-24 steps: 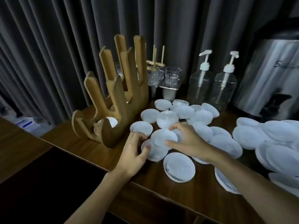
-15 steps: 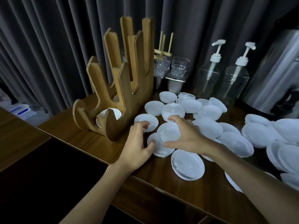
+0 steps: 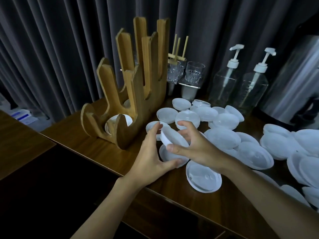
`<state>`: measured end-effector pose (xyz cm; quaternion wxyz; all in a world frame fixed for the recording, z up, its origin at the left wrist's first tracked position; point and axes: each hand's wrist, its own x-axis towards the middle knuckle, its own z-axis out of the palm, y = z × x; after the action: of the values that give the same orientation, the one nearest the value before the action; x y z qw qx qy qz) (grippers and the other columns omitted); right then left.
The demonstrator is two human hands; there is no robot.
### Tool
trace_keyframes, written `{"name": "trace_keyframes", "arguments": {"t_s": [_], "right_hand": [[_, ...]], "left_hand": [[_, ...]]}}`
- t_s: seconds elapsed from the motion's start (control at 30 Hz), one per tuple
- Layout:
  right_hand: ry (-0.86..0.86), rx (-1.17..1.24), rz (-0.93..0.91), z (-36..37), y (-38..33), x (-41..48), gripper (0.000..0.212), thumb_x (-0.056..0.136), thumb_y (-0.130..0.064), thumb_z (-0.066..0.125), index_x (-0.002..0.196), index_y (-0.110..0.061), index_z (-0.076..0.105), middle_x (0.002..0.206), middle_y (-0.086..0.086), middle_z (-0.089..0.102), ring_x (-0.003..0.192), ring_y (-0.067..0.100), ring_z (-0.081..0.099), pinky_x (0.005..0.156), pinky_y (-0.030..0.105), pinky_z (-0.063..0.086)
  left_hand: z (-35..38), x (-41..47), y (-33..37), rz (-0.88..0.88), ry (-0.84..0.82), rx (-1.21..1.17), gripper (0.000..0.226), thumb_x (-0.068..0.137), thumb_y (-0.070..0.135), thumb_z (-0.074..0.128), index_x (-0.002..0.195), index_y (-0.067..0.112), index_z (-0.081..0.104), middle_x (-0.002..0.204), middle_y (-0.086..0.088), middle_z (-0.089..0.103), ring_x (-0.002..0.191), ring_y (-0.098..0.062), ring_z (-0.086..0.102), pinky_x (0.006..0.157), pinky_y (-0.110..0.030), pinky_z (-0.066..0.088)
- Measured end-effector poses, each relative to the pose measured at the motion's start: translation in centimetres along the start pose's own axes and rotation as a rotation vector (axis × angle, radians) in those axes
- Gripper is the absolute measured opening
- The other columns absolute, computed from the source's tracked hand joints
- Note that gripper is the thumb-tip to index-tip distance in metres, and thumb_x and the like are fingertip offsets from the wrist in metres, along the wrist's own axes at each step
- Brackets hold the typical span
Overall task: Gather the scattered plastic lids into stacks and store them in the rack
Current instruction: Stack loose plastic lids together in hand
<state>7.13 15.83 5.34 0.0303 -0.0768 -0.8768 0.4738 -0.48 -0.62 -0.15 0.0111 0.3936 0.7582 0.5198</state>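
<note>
One lid (image 3: 174,138) is pinched by the right grip (image 3: 198,149), thumb on the near rim and fingers on the far rim. It is held up and tilted, clear of the worktop (image 3: 103,149). The left grip (image 3: 150,159) is cupped just beside it, thumb laid on the rim of a lower lid (image 3: 183,158) lying flat underneath. Whether anything is actually gripped there cannot be told. A front lid (image 3: 203,178) is seen flat near the worktop edge, just under the right wrist.

Worktop: dark glossy wood grain. Loose lids (image 3: 222,137) are spread behind and to the right, many overlapped, with larger ones at far right.

Rack (image 3: 131,104): light wood, tall prongs, stood just left of the grips. Stored lids (image 3: 119,121) are held on edge in its lowest slot.

Behind: glasses (image 3: 194,73), two clear pump bottles (image 3: 224,87), a steel urn (image 3: 293,87) at right. The back is closed off by a grey pleated curtain (image 3: 51,49).

Lids: round, translucent white plastic, shallow raised rim, some domed.
</note>
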Motion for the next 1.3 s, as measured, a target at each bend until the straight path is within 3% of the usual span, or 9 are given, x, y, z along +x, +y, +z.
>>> {"name": "trace_keyframes", "arguments": {"t_s": [0.17, 0.23, 0.37, 0.43, 0.53, 0.67, 0.77, 1.0, 1.3], "right_hand": [[-0.049, 0.006, -0.017, 1.2, -0.1, 0.3, 0.099, 0.069, -0.063, 0.076, 0.149, -0.039, 0.021, 0.141, -0.005, 0.046, 0.125, 0.009, 0.05, 0.089, 0.03, 0.055], [-0.061, 0.014, -0.015, 1.4, 0.0, 0.6, 0.098, 0.073, -0.063, 0.077, 0.15, -0.038, 0.021, 0.143, -0.004, 0.045, 0.129, 0.01, 0.049, 0.096, 0.033, 0.054], [0.026, 0.019, -0.002, 0.9, 0.2, 0.6, 0.077, 0.088, -0.054, 0.062, 0.151, -0.027, 0.027, 0.146, 0.0, 0.045, 0.132, 0.011, 0.047, 0.092, 0.018, 0.046], [0.035, -0.169, 0.022, 0.5, 1.3, 0.4, 0.076, 0.088, -0.057, 0.063, 0.15, -0.03, 0.029, 0.149, 0.001, 0.044, 0.139, 0.013, 0.041, 0.106, 0.029, 0.041], [-0.081, -0.357, 0.069, 0.5, 2.1, 0.0, 0.099, 0.069, -0.072, 0.071, 0.15, -0.043, 0.022, 0.156, -0.005, 0.034, 0.146, 0.018, 0.027, 0.117, 0.049, 0.029], [-0.088, -0.457, 0.11, 0.7, 1.3, 0.1, 0.098, 0.071, -0.059, 0.079, 0.148, -0.053, 0.018, 0.147, -0.003, 0.028, 0.137, 0.027, 0.018, 0.107, 0.042, 0.027], [-0.052, -0.513, 0.089, 0.9, 2.0, 0.7, 0.098, 0.063, -0.066, 0.075, 0.144, -0.055, 0.02, 0.142, -0.004, 0.035, 0.135, 0.026, 0.023, 0.105, 0.041, 0.028], [0.077, -0.098, 0.091, -0.4, 2.4, 0.4, 0.089, 0.068, -0.058, 0.081, 0.139, -0.053, 0.028, 0.135, -0.011, 0.046, 0.131, 0.012, 0.042, 0.108, 0.048, 0.043], [0.307, -0.014, 0.003, -0.3, 1.2, -0.2, 0.086, 0.078, -0.041, 0.083, 0.145, -0.04, 0.029, 0.135, -0.007, 0.045, 0.124, 0.011, 0.046, 0.098, 0.03, 0.044]], "left_hand": [[-0.3, -0.1, 0.0, 0.034, 0.056, -0.017, 0.093, 0.077, 0.028, 0.086, 0.145, 0.039, 0.024, 0.148, 0.013, 0.04, 0.138, 0.008, 0.034, 0.11, -0.008, 0.03], [-0.3, 0.0, -0.2, 0.027, 0.074, -0.006, 0.089, 0.078, 0.028, 0.086, 0.147, 0.028, 0.03, 0.146, 0.009, 0.043, 0.136, 0.004, 0.038, 0.11, -0.01, 0.032], [-0.7, -0.3, -1.1, -0.016, 0.171, 0.058, 0.091, 0.076, 0.038, 0.087, 0.147, 0.021, 0.033, 0.146, 0.008, 0.044, 0.135, 0.002, 0.038, 0.107, -0.004, 0.03], [-0.9, -0.5, -1.7, -0.039, 0.213, 0.069, 0.096, 0.074, 0.037, 0.088, 0.149, 0.019, 0.03, 0.146, 0.006, 0.043, 0.134, 0.002, 0.038, 0.104, -0.002, 0.03], [-1.1, -0.5, -2.1, -0.057, 0.26, 0.061, 0.1, 0.074, 0.032, 0.089, 0.151, 0.018, 0.027, 0.146, 0.004, 0.042, 0.133, 0.004, 0.038, 0.1, 0.0, 0.032], [-1.0, -0.4, -1.9, -0.066, 0.292, 0.051, 0.103, 0.074, 0.033, 0.089, 0.152, 0.021, 0.022, 0.145, 0.01, 0.038, 0.13, 0.017, 0.033, 0.096, 0.004, 0.03], [-1.1, -0.5, -2.0, -0.075, 0.286, 0.028, 0.105, 0.074, 0.035, 0.088, 0.153, 0.022, 0.021, 0.145, 0.012, 0.036, 0.13, 0.018, 0.033, 0.097, 0.003, 0.031], [-1.0, -0.6, -1.9, -0.061, 0.287, 0.013, 0.1, 0.073, 0.024, 0.089, 0.149, 0.022, 0.023, 0.141, 0.004, 0.045, 0.132, -0.003, 0.042, 0.105, -0.007, 0.038], [-0.5, -0.5, -0.7, -0.012, 0.182, -0.02, 0.104, 0.072, 0.018, 0.089, 0.144, 0.034, 0.015, 0.137, 0.015, 0.036, 0.131, 0.015, 0.032, 0.098, 0.002, 0.031]]}}
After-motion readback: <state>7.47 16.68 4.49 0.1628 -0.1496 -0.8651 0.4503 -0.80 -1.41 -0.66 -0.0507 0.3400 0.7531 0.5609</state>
